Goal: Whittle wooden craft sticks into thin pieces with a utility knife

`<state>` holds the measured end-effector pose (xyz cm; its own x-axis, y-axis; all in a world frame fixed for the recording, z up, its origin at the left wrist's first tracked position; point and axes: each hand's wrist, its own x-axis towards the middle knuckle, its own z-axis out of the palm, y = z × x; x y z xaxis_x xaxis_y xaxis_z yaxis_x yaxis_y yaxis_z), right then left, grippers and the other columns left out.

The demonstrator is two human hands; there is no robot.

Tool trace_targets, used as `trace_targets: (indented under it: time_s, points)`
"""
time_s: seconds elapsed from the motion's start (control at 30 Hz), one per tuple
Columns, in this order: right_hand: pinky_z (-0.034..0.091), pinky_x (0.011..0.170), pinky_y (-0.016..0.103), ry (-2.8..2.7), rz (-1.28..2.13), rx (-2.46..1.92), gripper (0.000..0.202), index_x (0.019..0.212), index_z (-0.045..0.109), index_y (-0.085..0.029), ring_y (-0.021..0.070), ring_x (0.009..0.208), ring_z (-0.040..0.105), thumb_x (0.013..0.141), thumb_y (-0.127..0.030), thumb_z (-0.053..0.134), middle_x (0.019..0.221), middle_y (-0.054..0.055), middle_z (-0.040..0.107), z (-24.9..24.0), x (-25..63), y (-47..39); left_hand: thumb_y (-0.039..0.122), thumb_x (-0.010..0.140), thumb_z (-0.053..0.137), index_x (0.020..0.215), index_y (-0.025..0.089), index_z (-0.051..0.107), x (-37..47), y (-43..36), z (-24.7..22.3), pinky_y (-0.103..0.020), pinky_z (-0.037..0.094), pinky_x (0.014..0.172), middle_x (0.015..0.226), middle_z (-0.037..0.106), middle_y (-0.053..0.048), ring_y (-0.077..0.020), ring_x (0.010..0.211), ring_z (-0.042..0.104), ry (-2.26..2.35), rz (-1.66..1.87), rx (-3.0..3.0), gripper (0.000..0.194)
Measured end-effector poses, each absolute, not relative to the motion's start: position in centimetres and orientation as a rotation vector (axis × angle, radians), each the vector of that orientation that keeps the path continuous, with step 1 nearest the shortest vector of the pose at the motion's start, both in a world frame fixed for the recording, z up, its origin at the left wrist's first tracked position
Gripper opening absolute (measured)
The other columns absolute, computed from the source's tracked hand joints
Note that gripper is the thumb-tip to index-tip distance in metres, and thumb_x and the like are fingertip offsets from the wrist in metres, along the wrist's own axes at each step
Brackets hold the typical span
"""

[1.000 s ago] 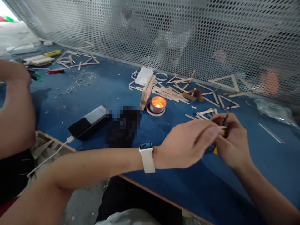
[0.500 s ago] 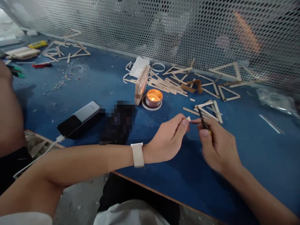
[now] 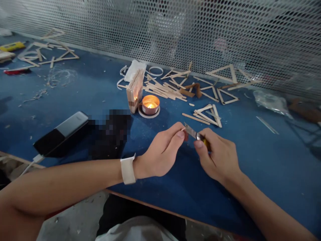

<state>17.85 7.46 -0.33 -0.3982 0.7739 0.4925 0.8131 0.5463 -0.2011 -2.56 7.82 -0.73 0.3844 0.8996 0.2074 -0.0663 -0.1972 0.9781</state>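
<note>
My left hand (image 3: 162, 149), with a pale band on its wrist, pinches a small piece of wooden stick (image 3: 184, 129) between thumb and fingers; most of the piece is hidden. My right hand (image 3: 219, 152) is closed round the yellow and black handle of a utility knife (image 3: 192, 131). Its blade points left, with the tip at or very near the wooden piece; contact is not clear. Beyond my hands burns a small candle in a metal cup (image 3: 150, 104) on a round base. A triangle of craft sticks (image 3: 209, 114) lies just past the knife.
A wrapped upright block (image 3: 134, 91) stands beside the candle. Loose craft sticks (image 3: 165, 89) and stick triangles (image 3: 227, 96) lie along the perforated metal screen (image 3: 160, 30). At left are a power bank (image 3: 71, 124) with a white cable and a red tool (image 3: 17, 71). A clear plastic bag (image 3: 271, 102) lies right.
The knife has turned from upright to pointing left, its blade now at the piece in my left hand. The whole view has shifted right, and the other person's arm at left has left the picture.
</note>
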Motion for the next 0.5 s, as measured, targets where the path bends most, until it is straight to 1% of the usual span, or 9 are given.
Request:
trace_targets:
  time_s: [0.03, 0.1, 0.2, 0.27, 0.33, 0.4, 0.5]
  points:
    - [0.035, 0.051, 0.027, -2.257, -0.091, -1.262, 0.041, 0.086, 0.052, -0.022, 0.0119, 0.05, 0.051, 0.114, -0.047, 0.037, 0.063, -0.004, 0.054, -0.27, 17.79, 7.34, 0.04, 0.115, 0.034, 0.096, 0.021, 0.055, -2.52, 7.79, -0.76, -0.03, 0.042, 0.08, 0.088, 0.053, 0.001, -0.0145, 0.081, 0.048, 0.781, 1.068, 1.529, 0.034]
    - [0.036, 0.053, 0.026, -2.275, -0.093, -1.23, 0.038, 0.092, 0.058, -0.021, 0.0124, 0.056, 0.056, 0.114, -0.045, 0.039, 0.068, -0.003, 0.057, -0.23, 17.69, 7.15, 0.04, 0.115, 0.035, 0.105, 0.022, 0.057, -2.44, 7.7, -0.91, -0.03, 0.043, 0.082, 0.092, 0.056, 0.001, -0.014, 0.083, 0.05, 0.775, 1.09, 1.573, 0.03]
    - [0.039, 0.055, 0.026, -2.279, -0.091, -1.201, 0.033, 0.107, 0.065, -0.019, 0.0136, 0.064, 0.061, 0.114, -0.043, 0.044, 0.076, -0.001, 0.061, -0.25, 17.58, 6.98, 0.039, 0.115, 0.036, 0.121, 0.022, 0.058, -2.33, 7.51, -1.21, -0.03, 0.046, 0.09, 0.107, 0.062, -0.002, -0.015, 0.096, 0.056, 0.768, 1.095, 1.596, 0.029]
    - [0.04, 0.056, 0.027, -2.268, -0.077, -1.205, 0.033, 0.107, 0.066, -0.017, 0.0141, 0.065, 0.061, 0.113, -0.042, 0.045, 0.078, 0.0, 0.062, -0.2, 17.56, 6.9, 0.038, 0.115, 0.037, 0.125, 0.022, 0.058, -2.31, 7.51, -1.27, -0.031, 0.047, 0.094, 0.115, 0.064, -0.004, -0.0166, 0.104, 0.059, 0.766, 1.095, 1.607, 0.029]
    - [0.041, 0.057, 0.027, -2.254, -0.067, -1.231, 0.032, 0.109, 0.067, -0.017, 0.0148, 0.067, 0.063, 0.113, -0.041, 0.047, 0.08, 0.001, 0.063, -0.06, 17.58, 6.82, 0.037, 0.115, 0.038, 0.126, 0.022, 0.059, -2.34, 7.66, -1.16, -0.031, 0.048, 0.095, 0.118, 0.065, -0.005, -0.017, 0.107, 0.061, 0.768, 1.11, 1.639, 0.028]
    - [0.043, 0.057, 0.027, -2.239, -0.052, -1.26, 0.028, 0.117, 0.068, -0.017, 0.0148, 0.068, 0.064, 0.112, -0.038, 0.05, 0.084, 0.001, 0.065, 0.16, 17.64, 6.74, 0.035, 0.114, 0.039, 0.122, 0.022, 0.06, -2.42, 7.91, -0.98, -0.031, 0.048, 0.093, 0.115, 0.065, -0.004, -0.0159, 0.101, 0.061, 0.776, 1.131, 1.695, 0.025]
    - [0.044, 0.057, 0.026, -2.238, 0.016, -1.255, 0.026, 0.127, 0.067, -0.02, 0.014, 0.069, 0.066, 0.11, -0.035, 0.053, 0.089, 0.001, 0.069, 0.46, 17.81, 6.62, 0.036, 0.114, 0.04, 0.109, 0.021, 0.057, -2.57, 8.2, -0.83, -0.029, 0.045, 0.076, 0.091, 0.061, 0.001, -0.0128, 0.079, 0.057, 0.822, 1.133, 1.756, 0.024]
